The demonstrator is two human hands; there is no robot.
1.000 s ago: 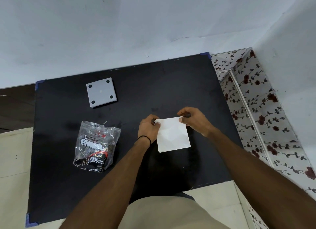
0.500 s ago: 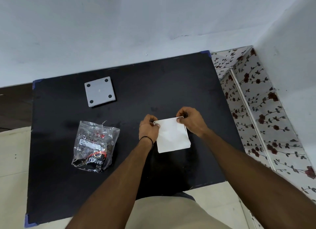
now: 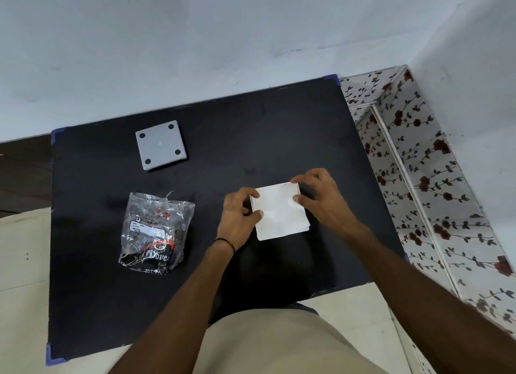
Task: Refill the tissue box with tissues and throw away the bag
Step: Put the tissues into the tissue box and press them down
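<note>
A white square stack of tissues [image 3: 280, 213] lies on the black table [image 3: 251, 139], right of centre. My left hand [image 3: 240, 214] grips its left edge, thumb on top. My right hand [image 3: 318, 197] holds its far right corner and right edge. A crumpled clear plastic bag [image 3: 156, 231] with dark print lies to the left of my left hand, apart from it. The grey square tissue box [image 3: 161, 144] rests at the back left, its underside with four black feet facing up.
A white wall runs behind the table. White panels with a red flower pattern [image 3: 418, 178] stand along the table's right side. Pale floor tiles [image 3: 22, 250] lie to the left and near my legs.
Both hands shifted their hold on the tissue stack: thumbs have come onto its top face and the stack sits flatter on the table. Bag and box stay put.
</note>
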